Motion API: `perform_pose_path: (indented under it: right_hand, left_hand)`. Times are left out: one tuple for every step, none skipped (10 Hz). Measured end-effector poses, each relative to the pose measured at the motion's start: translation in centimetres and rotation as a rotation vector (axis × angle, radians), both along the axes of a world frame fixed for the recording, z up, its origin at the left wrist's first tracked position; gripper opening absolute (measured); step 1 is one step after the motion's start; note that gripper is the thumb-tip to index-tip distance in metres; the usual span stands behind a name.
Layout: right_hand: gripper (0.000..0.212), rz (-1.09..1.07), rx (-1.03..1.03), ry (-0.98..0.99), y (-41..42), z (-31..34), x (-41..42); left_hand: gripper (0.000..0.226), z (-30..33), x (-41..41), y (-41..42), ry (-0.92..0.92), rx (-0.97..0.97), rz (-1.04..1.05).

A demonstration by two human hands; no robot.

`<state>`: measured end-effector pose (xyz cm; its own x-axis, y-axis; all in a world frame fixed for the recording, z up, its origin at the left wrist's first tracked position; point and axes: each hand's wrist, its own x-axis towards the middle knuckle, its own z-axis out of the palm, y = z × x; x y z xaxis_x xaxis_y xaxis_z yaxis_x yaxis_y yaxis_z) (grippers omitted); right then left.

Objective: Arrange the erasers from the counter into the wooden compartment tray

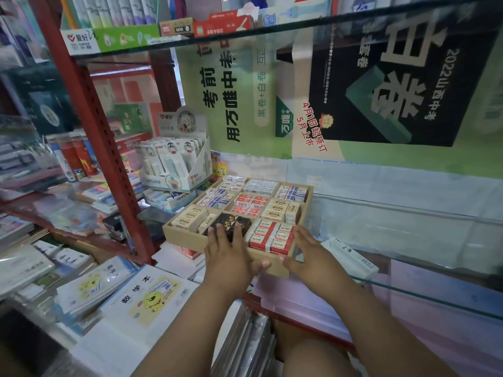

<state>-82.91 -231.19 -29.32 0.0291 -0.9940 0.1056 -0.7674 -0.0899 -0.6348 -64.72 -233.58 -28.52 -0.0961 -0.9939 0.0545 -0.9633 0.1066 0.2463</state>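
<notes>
The wooden compartment tray [183, 235] sits on a glass shelf, and boxed erasers fill its nine sections. Red-and-white erasers [272, 236] fill the near right section, black erasers [231, 220] the near middle, cream ones [189, 219] the near left. My left hand [231, 254] lies flat over the black erasers with straight fingers, its thumb against the tray's front wall. My right hand [307, 253] lies at the tray's near right corner, fingers straight along the side and thumb on the front wall.
A white box [351, 257] lies on the glass shelf [408, 284] right of the tray. A display carton of correction tapes [174, 164] stands behind left. A red shelf post [109, 159] rises at left. Exercise books [141, 292] are stacked below left.
</notes>
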Motion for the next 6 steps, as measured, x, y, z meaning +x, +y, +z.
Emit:
perform_pose_path:
  right_hand:
    - [0.075, -0.019, 0.018, 0.019, -0.1, -0.1, 0.2]
    - [0.075, -0.008, 0.016, 0.021, -0.6, -0.1, 0.2]
    - [0.075, -0.013, 0.009, 0.013, -1.4, 0.0, -0.1]
    - [0.075, -0.006, 0.01, 0.036, -2.0, 0.0, -0.4]
    - [0.073, -0.007, 0.03, 0.035, -2.3, 0.0, -0.9]
    - [0.051, -0.082, -0.125, -0.17, -1.5, 2.6, -1.1]
  left_hand:
    - [0.11, 0.0, 0.3, -1.0, -0.007, 0.033, -0.013]
    - [0.11, 0.1, 0.5, -1.8, -0.026, 0.039, -0.047]
    - [0.11, 0.5, 0.4, -2.5, -0.034, 0.063, -0.072]
    - [0.11, 0.7, 0.2, -3.1, -0.035, 0.081, -0.066]
    - [0.108, 0.7, -0.1, -3.1, -0.042, 0.077, -0.064]
    - [0.108, 0.5, -0.4, -3.1, -0.03, 0.056, -0.058]
